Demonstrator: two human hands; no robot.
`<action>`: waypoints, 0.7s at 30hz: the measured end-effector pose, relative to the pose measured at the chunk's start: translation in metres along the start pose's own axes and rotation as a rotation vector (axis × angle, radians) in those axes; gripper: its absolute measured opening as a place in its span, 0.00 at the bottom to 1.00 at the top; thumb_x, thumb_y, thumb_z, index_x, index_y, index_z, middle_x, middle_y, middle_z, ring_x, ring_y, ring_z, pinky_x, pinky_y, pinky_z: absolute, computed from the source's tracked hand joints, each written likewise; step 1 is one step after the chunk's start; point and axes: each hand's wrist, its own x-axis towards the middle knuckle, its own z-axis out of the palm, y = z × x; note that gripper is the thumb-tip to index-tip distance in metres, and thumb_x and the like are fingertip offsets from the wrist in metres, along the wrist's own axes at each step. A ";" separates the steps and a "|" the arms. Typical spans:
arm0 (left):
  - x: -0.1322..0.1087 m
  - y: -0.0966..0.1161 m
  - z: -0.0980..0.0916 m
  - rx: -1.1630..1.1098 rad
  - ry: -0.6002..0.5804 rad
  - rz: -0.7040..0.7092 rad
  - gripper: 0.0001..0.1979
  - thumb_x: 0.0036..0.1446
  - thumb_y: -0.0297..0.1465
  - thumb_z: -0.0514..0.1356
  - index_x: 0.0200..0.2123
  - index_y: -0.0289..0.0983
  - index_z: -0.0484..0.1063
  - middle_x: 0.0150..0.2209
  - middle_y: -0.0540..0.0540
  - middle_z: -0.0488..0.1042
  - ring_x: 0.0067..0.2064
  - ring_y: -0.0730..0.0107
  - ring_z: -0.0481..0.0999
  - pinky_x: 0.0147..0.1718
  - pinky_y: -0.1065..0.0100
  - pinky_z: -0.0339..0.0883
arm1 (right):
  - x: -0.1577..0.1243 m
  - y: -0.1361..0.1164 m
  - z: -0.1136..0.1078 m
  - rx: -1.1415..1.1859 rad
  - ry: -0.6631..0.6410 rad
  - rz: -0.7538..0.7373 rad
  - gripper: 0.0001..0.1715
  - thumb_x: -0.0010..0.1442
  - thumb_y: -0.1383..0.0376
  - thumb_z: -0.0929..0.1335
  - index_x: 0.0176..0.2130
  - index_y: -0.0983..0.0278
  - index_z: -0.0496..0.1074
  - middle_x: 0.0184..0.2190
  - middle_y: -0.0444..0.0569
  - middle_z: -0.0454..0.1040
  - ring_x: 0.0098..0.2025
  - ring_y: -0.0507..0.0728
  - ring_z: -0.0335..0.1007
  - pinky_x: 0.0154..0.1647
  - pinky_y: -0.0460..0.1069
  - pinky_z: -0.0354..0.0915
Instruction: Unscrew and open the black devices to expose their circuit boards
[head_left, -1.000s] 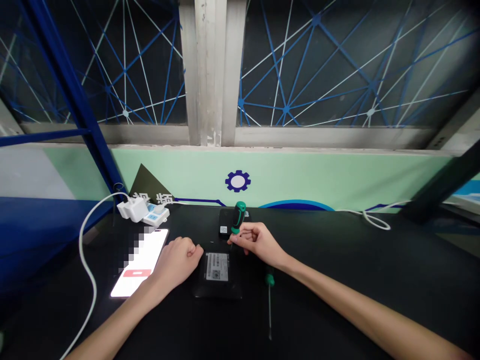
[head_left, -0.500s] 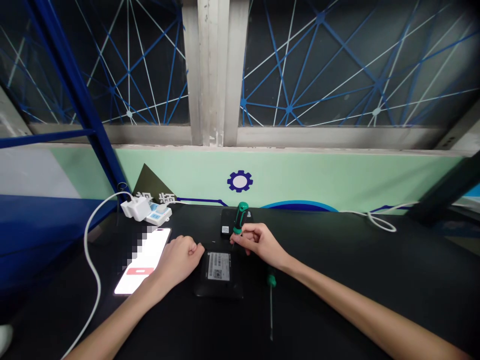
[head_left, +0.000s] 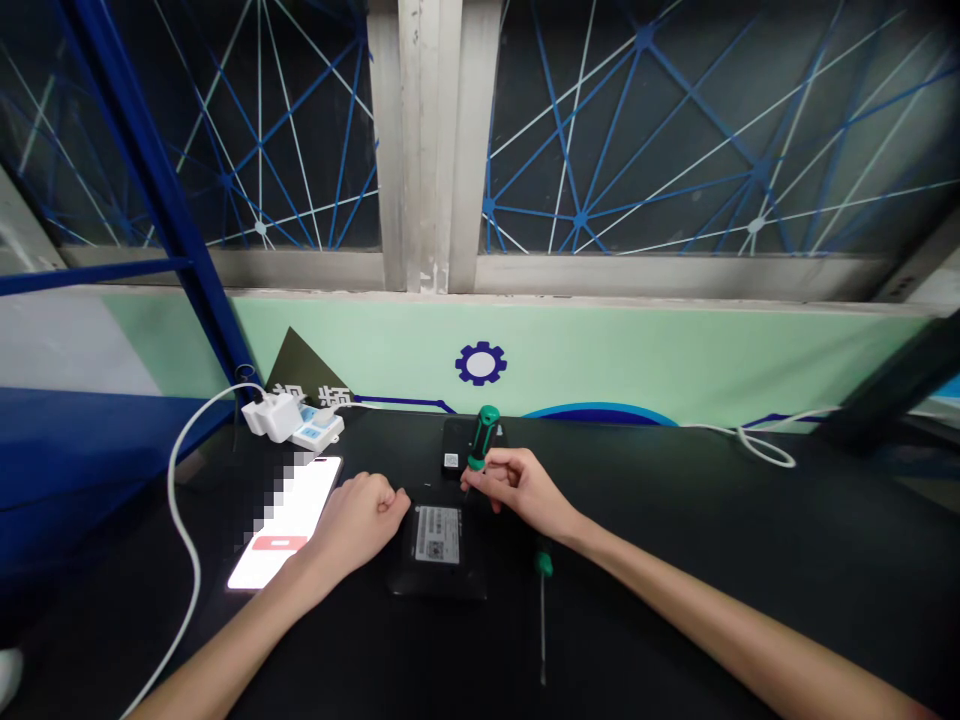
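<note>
My right hand (head_left: 521,488) pinches a screwdriver (head_left: 487,432) with a green and black handle near the lower end of its grip. The screwdriver stands nearly upright, its shaft running down to the far right part of a flat black device (head_left: 442,580) with a white label. Whether the tip sits in a screw is too small to tell. Curled into a loose fist, my left hand (head_left: 365,515) rests on the table, its thumb side at the device's far left corner. A second screwdriver (head_left: 543,610) lies below my right wrist, its handle partly hidden.
Behind the screwdriver lies a smaller black box (head_left: 454,440) with a white sticker. A lit phone (head_left: 292,520) is left of my left hand. Beyond it are a power strip (head_left: 316,430) and white plug (head_left: 274,415), whose cable (head_left: 180,520) loops down the left. The wall closes off the back.
Almost nothing differs. Both hands, the screwdriver and the device hold their places, with only a very slight shift of the whole view.
</note>
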 end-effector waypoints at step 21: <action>-0.002 0.005 -0.004 -0.025 -0.022 -0.008 0.26 0.61 0.33 0.53 0.16 0.39 0.40 0.18 0.54 0.46 0.22 0.73 0.45 0.27 0.64 0.37 | 0.002 0.003 0.002 0.025 0.056 0.032 0.26 0.49 0.47 0.76 0.29 0.68 0.75 0.26 0.49 0.78 0.19 0.47 0.61 0.20 0.45 0.60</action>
